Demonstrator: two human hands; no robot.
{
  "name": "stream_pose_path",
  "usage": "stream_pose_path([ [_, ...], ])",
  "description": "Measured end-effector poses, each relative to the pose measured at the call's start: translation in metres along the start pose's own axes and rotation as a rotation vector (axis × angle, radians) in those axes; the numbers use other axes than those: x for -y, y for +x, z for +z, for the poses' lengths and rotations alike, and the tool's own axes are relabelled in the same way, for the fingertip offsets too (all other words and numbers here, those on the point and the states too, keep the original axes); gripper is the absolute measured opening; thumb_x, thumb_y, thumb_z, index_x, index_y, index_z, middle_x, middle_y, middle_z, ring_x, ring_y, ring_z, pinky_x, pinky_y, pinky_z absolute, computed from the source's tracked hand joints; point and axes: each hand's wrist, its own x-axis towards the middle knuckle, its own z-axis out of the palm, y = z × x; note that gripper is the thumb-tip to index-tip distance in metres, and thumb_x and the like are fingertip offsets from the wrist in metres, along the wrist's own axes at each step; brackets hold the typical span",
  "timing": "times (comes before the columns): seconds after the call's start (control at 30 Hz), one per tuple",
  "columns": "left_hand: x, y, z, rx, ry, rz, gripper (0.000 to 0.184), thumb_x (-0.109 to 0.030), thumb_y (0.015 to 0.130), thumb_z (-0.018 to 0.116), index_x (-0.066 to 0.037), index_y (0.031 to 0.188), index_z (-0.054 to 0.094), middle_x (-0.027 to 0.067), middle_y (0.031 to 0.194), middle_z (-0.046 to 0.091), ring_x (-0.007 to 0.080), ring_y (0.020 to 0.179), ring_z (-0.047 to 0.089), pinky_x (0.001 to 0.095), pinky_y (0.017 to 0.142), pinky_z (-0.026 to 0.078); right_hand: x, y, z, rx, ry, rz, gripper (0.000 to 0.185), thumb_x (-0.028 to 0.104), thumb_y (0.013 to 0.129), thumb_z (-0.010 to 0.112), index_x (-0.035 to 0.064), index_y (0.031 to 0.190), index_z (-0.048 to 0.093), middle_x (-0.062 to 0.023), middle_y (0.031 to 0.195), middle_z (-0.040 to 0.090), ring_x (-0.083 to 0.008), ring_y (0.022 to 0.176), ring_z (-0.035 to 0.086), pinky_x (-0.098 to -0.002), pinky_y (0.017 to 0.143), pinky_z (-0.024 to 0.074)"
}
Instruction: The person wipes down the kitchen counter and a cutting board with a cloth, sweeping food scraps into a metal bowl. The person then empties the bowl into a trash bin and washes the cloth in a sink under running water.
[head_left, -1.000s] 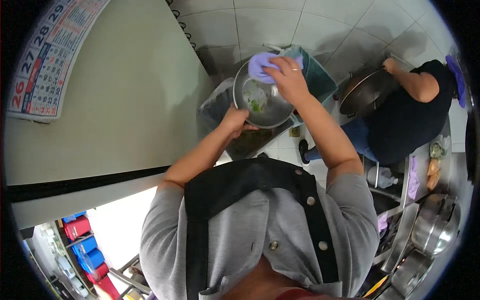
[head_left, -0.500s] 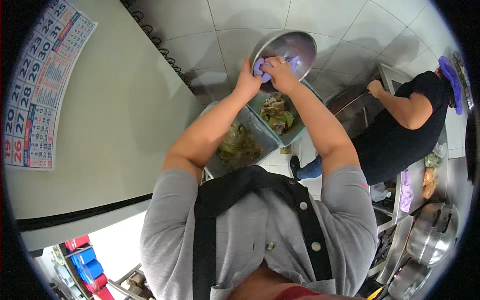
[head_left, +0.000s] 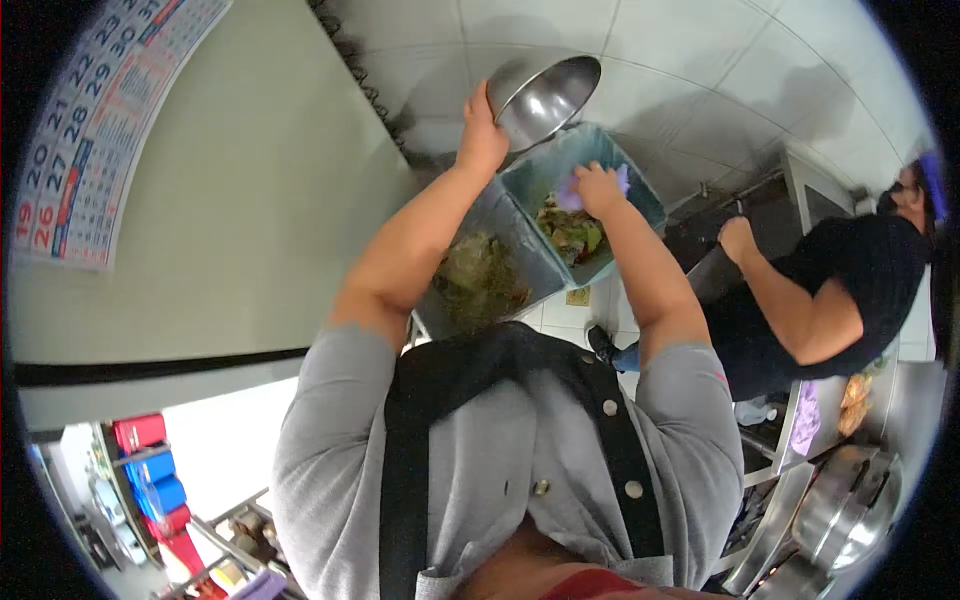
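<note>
My left hand (head_left: 482, 132) grips the rim of a shiny metal bowl (head_left: 550, 100), which is tilted on its side above the bins. In my right hand (head_left: 600, 188) is a crumpled purple cloth (head_left: 570, 195), held inside the opening of the right-hand bin (head_left: 640, 180). Below it lie leafy green and brown scraps (head_left: 570, 232). The left-hand bin (head_left: 545, 282) stands against it and holds more wilted greens (head_left: 480, 275).
A co-worker in black (head_left: 820, 290) stands at a dark sink (head_left: 715, 245) on the right. Metal pots (head_left: 848, 505) and another purple cloth (head_left: 806, 418) are at lower right. A pale panel with a calendar (head_left: 110, 130) rises on the left; white tiled wall (head_left: 660, 90) is ahead.
Both hands were together at the bowl with the purple cloth. My right hand has moved down into the bin with the cloth, while my left hand has tipped the bowl leftward.
</note>
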Motion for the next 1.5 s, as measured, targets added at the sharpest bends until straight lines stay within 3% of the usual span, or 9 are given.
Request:
stream_pose_path([
  [0.17, 0.005, -0.052, -0.039, -0.043, 0.097, 0.064, 0.071, 0.010, 0.074, 0.043, -0.008, 0.137, 0.016, 0.0254, 0.131, 0.027, 0.0435, 0.117, 0.036, 0.0428, 0.100, 0.032, 0.018, -0.009, -0.006, -0.446, 0.148, 0.091, 0.036, 0.009, 0.072, 0.058, 0.0147, 0.108, 0.057, -0.0127, 0.108, 0.051, -0.0314, 0.107, 0.047, -0.0441, 0.087, 0.0400],
  [0.27, 0.032, -0.120, -0.056, 0.078, 0.127, 0.041, 0.069, 0.011, 0.074, 0.039, -0.007, 0.136, 0.016, 0.0287, 0.131, 0.026, 0.0458, 0.119, 0.032, 0.0433, 0.101, 0.031, 0.018, -0.017, 0.092, 0.139, 0.208, 0.249, 0.050, 0.007, 0.073, 0.061, 0.0186, 0.121, 0.051, -0.0139, 0.127, 0.042, -0.0348, 0.114, 0.041, -0.0435, 0.094, 0.0373],
  [0.37, 0.024, -0.202, -0.101, 0.275, 0.065, -0.064, 0.074, 0.013, 0.071, 0.046, -0.009, 0.136, 0.017, 0.0212, 0.134, 0.027, 0.0426, 0.115, 0.039, 0.0433, 0.096, 0.037, 0.051, -0.031, 0.094, -0.024, 0.278, 0.355, 0.037, 0.017, 0.087, 0.046, 0.0122, 0.123, 0.047, -0.0197, 0.129, 0.037, -0.0362, 0.115, 0.042, -0.0435, 0.092, 0.0381],
  [0.4, 0.028, -0.227, -0.113, 0.316, 0.044, -0.157, 0.077, 0.012, 0.070, 0.049, -0.010, 0.137, 0.017, 0.0190, 0.136, 0.025, 0.0401, 0.116, 0.040, 0.0416, 0.094, 0.039, 0.072, -0.029, 0.090, -0.069, 0.966, 0.868, 0.041, 0.015, 0.083, 0.050, 0.0097, 0.123, 0.044, -0.0202, 0.129, 0.036, -0.0379, 0.113, 0.041, -0.0438, 0.091, 0.0383],
  [0.53, 0.038, -0.318, -0.156, 0.415, 0.104, -0.183, 0.076, 0.011, 0.071, 0.048, -0.009, 0.138, 0.018, 0.0202, 0.135, 0.026, 0.0383, 0.116, 0.041, 0.0392, 0.094, 0.041, 0.076, -0.035, 0.125, -0.158, 0.109, 0.266, 0.057, 0.006, 0.074, 0.061, 0.0118, 0.126, 0.040, -0.0195, 0.125, 0.039, -0.0390, 0.108, 0.044, -0.0443, 0.088, 0.0390],
  [0.87, 0.071, -0.520, -0.335, 0.291, 0.234, -0.155, 0.062, 0.002, 0.081, 0.040, -0.014, 0.138, 0.020, 0.0178, 0.136, 0.028, 0.0358, 0.120, 0.038, 0.0397, 0.093, 0.041, 0.298, -0.121, 0.071, 0.217, 0.116, -0.562, 0.030, 0.008, 0.075, 0.052, 0.0104, 0.104, 0.057, -0.0094, 0.114, 0.048, -0.0358, 0.098, 0.048, -0.0437, 0.086, 0.0417],
  [0.97, 0.060, -0.589, -0.407, 0.109, 0.271, -0.359, 0.063, 0.005, 0.079, 0.039, -0.016, 0.136, 0.024, 0.0175, 0.134, 0.031, 0.0359, 0.118, 0.040, 0.0384, 0.092, 0.041, 0.331, -0.093, 0.190, 0.607, -0.089, -0.227, 0.026, 0.022, 0.080, 0.050, 0.0062, 0.096, 0.061, -0.0138, 0.109, 0.055, -0.0367, 0.103, 0.050, -0.0444, 0.082, 0.0450],
  [1.3, 0.138, -0.729, -0.580, -1.019, 0.407, -0.837, 0.070, 0.011, 0.064, 0.043, -0.003, 0.131, 0.028, 0.0224, 0.126, 0.036, 0.0343, 0.119, 0.037, 0.0359, 0.100, 0.032, 0.656, -0.099, -0.007, 0.748, 0.037, -1.049, 0.043, 0.035, 0.083, 0.051, 0.0023, 0.111, 0.056, -0.0182, 0.109, 0.058, -0.0289, 0.103, 0.055, -0.0364, 0.089, 0.0414],
  [1.5, 0.158, -0.752, -0.696, -1.523, 0.196, -0.799, 0.064, 0.004, 0.068, 0.041, 0.001, 0.131, 0.027, 0.0219, 0.123, 0.042, 0.0309, 0.113, 0.044, 0.0322, 0.098, 0.033, 0.877, 0.001, 0.014, 1.202, 0.814, -0.529, 0.039, 0.031, 0.073, 0.063, 0.0015, 0.097, 0.061, -0.0188, 0.094, 0.063, -0.0337, 0.088, 0.061, -0.0389, 0.077, 0.0483],
])
